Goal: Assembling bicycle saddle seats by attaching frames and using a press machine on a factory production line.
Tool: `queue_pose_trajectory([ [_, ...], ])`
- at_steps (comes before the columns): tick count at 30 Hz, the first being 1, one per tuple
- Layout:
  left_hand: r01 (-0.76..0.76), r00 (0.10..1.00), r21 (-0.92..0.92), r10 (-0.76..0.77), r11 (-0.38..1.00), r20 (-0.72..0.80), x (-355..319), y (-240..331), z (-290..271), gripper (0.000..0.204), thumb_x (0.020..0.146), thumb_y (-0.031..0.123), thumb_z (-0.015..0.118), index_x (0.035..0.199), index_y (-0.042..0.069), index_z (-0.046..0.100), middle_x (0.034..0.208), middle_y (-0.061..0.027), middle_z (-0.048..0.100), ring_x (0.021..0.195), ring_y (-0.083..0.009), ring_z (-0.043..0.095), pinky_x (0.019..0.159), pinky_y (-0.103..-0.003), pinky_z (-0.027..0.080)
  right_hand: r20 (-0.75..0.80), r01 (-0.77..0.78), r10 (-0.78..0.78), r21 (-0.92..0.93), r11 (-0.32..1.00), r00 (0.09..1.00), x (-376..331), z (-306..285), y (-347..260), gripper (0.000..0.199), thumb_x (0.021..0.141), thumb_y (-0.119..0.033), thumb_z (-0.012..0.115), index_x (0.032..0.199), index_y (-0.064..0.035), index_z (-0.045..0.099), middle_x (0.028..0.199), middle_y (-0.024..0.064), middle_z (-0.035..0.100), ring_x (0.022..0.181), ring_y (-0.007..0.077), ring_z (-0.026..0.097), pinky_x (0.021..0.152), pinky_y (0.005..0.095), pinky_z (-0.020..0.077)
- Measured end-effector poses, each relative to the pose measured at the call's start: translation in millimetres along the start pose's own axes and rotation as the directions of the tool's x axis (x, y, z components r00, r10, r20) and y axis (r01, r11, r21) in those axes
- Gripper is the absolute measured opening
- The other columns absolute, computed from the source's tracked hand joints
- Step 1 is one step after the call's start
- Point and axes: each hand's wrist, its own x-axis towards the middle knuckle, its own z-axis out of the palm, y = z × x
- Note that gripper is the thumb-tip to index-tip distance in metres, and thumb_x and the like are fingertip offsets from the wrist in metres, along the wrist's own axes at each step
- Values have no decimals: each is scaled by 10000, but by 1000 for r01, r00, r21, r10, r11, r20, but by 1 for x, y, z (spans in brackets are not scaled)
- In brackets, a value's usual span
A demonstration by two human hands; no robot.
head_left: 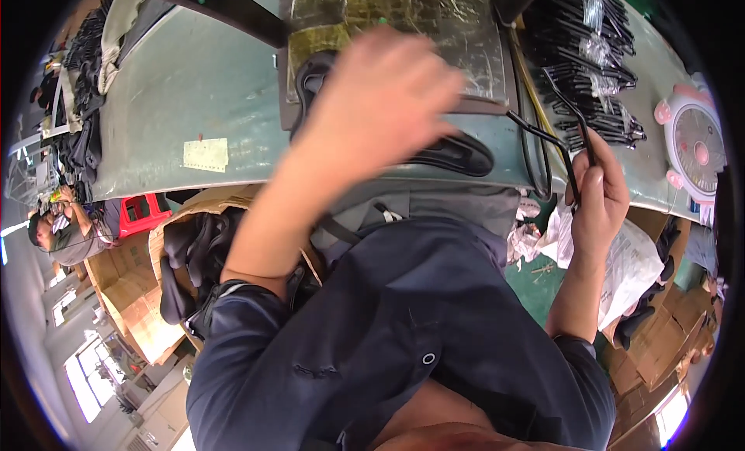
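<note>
My right hand point(601, 179) is closed around a bent black metal rod point(565, 145), like a bicycle saddle rail, whose two arms stick out toward the table. Motion smears my left hand point(392, 94), which is over a board covered in clear and yellowish tape point(458, 44); its grip cannot be made out. Beneath that hand and forearm lie black moulded pieces that look like saddle shells: one part point(314, 75) shows at the board's left, another point(462, 155) at the table's near edge. My hand hides whether these join.
Bundles of similar black rods point(594, 55) lie at the far right, near a pink fan point(698, 145). A dark metal bar point(213, 5) crosses the far left. Cardboard boxes point(128, 284) with black saddle-like pieces flank me. A person point(74, 238) sits farther left by a red stool point(140, 214).
</note>
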Motion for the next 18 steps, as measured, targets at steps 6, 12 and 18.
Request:
queue_pose_trajectory([
  [6,224,957,-379,-275,898,-87,-66,-78,10,499,693,112,975,1122,8,742,1118,-136,736,1015,-309,711,896,-362,568,82,91,-70,-285,954,994,-1,45,-2,186,1027,-23,717,1191,24,791,896,20,729,779,88,627,689,246,498],
  [12,557,755,-364,-638,747,-154,-67,-25,16,293,973,166,800,1182,-20,712,1116,-144,741,1039,-252,706,923,-362,549,366,392,-290,-245,887,884,31,103,0,182,950,4,782,1130,-4,806,813,88,721,683,165,636,650,271,508],
  [18,434,460,-761,-845,483,-275,-106,-26,55,276,1145,181,560,1235,-33,710,1155,-78,728,1080,-169,658,979,-304,495,402,513,-389,-268,816,829,47,133,15,154,945,-69,813,1091,-20,810,785,93,725,663,202,679,616,315,525],
])
